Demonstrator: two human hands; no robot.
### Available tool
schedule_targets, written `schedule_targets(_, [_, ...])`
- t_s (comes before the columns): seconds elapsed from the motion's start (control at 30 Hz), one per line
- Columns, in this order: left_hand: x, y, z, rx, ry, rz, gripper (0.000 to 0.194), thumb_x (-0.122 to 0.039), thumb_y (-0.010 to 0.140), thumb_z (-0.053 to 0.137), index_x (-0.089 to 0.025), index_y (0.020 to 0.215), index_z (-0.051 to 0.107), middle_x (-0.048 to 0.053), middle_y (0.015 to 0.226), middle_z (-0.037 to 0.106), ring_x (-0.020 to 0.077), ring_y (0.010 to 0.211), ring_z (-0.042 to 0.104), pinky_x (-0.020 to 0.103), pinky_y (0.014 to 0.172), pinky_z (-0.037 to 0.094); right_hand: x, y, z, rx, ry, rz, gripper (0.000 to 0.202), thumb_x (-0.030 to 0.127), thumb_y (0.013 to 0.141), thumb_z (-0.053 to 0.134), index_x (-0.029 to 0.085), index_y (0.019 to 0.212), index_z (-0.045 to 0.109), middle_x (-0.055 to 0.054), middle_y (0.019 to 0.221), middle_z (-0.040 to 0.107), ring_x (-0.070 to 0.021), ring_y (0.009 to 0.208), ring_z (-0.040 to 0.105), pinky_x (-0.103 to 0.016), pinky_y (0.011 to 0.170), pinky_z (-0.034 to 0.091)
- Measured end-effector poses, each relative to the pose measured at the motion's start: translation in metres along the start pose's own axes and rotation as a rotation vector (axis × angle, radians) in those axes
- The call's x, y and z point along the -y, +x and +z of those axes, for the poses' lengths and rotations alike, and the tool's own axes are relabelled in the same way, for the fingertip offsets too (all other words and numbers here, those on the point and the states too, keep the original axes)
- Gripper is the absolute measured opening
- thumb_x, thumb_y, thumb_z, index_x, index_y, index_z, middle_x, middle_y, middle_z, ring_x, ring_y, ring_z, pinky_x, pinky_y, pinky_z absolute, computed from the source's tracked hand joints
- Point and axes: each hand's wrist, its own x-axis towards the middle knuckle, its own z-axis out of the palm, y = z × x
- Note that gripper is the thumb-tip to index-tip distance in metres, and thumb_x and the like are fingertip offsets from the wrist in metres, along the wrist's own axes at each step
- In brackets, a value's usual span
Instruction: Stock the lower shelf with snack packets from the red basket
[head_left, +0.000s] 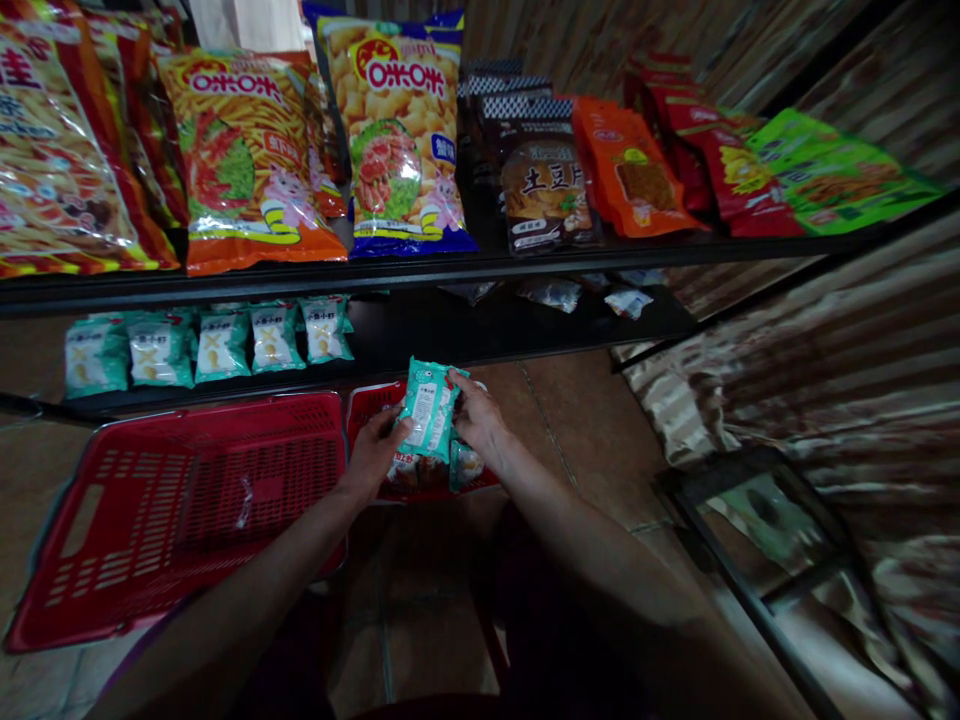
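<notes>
Between my two hands is a small teal snack packet [431, 408], its printed back panel facing up. My left hand [373, 452] grips its lower left edge, thumb on top. At the upper right edge, my right hand [478, 415] is closed on the same packet. Beneath it stands a smaller red container [367, 402] with several packets inside, among them another teal packet [465, 465]; my hands and the held packet hide part of it. On the lower shelf at the left, several matching teal packets [223, 343] stand in a row.
A red plastic basket [97, 520] sits on the tiled floor at the left, with a small clear scrap in it. The upper black shelf [405, 268] carries several large snack bags. Small silvery packets [628, 302] lie on the lower shelf. A dark metal frame [810, 580] stands at right.
</notes>
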Motion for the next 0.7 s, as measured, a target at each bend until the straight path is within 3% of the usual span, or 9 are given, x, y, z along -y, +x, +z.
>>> schedule_targets(0.23, [0.001,-0.003,-0.001,0.008,0.079,0.028,0.024,-0.036,0.065,0.072,-0.02,0.08,0.064,0.003,0.086,0.067,0.0195,0.082,0.062,0.032,0.076,0.048,0.006,-0.006,0.007,-0.061,0.137,0.053,0.014,0.019,0.067,0.074,0.019,0.073,0.061,0.005,0.063,0.067,-0.0123,0.055,0.061,-0.026,0.059,0.052])
schedule_targets(0.43, [-0.007,-0.006,0.001,0.098,-0.119,-0.109,0.049,-0.027,0.059,0.077,-0.022,0.106,0.064,0.006,0.101,0.071,0.0238,0.096,0.064,0.038,0.089,0.046,0.007,-0.011,0.011,-0.069,0.097,0.017,0.013,0.018,0.065,0.074,0.018,0.067,0.061,0.004,0.059,0.066,-0.0126,0.053,0.06,-0.026,0.058,0.052])
schedule_targets(0.57, [-0.011,-0.004,0.003,0.178,-0.126,-0.114,0.044,-0.036,0.063,0.077,-0.021,0.103,0.069,0.008,0.111,0.069,0.0267,0.105,0.062,0.037,0.093,0.045,0.004,-0.013,0.013,-0.011,0.043,0.01,0.017,0.023,0.062,0.077,0.019,0.068,0.062,0.004,0.058,0.065,-0.0118,0.048,0.056,-0.026,0.052,0.049])
schedule_targets(0.7, [-0.01,-0.002,0.004,0.146,-0.117,-0.153,0.043,-0.043,0.063,0.077,-0.018,0.098,0.07,0.01,0.099,0.072,0.0263,0.092,0.066,0.037,0.083,0.049,0.002,-0.013,0.012,0.051,-0.048,0.045,0.023,0.032,0.062,0.079,0.018,0.07,0.062,0.004,0.057,0.063,-0.0091,0.043,0.049,-0.024,0.045,0.042])
